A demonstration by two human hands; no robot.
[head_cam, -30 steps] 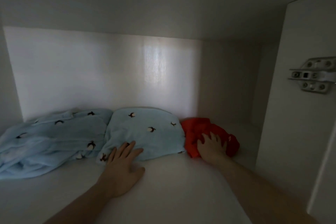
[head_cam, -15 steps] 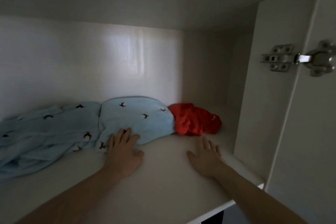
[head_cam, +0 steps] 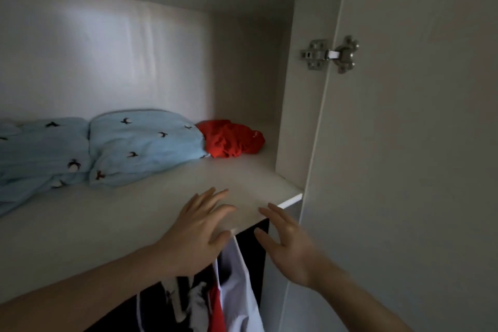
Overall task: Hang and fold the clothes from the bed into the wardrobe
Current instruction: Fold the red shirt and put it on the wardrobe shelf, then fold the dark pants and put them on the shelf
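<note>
Red garment (head_cam: pixel 231 139) & blue pjs (head_cam: pixel 145 143) shelved; left hand (head_cam: pixel 198 232), right hand (head_cam: pixel 285 248) both empty, fingers spread. Next prob: fetch more from bed.

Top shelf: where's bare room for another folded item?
Free: front strip of the shelf ahead of the blue bundles, and the corner between the red garment and side panel. Crowded: back left. Both hands hover at the edge.

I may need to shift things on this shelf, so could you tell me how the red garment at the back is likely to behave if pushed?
The red garment lies crumpled in soft folds, so it would probably bunch rather than slide as one piece. It looks small and thin, so likely light. It touches the blue folded garment, which may get nudged.
</note>
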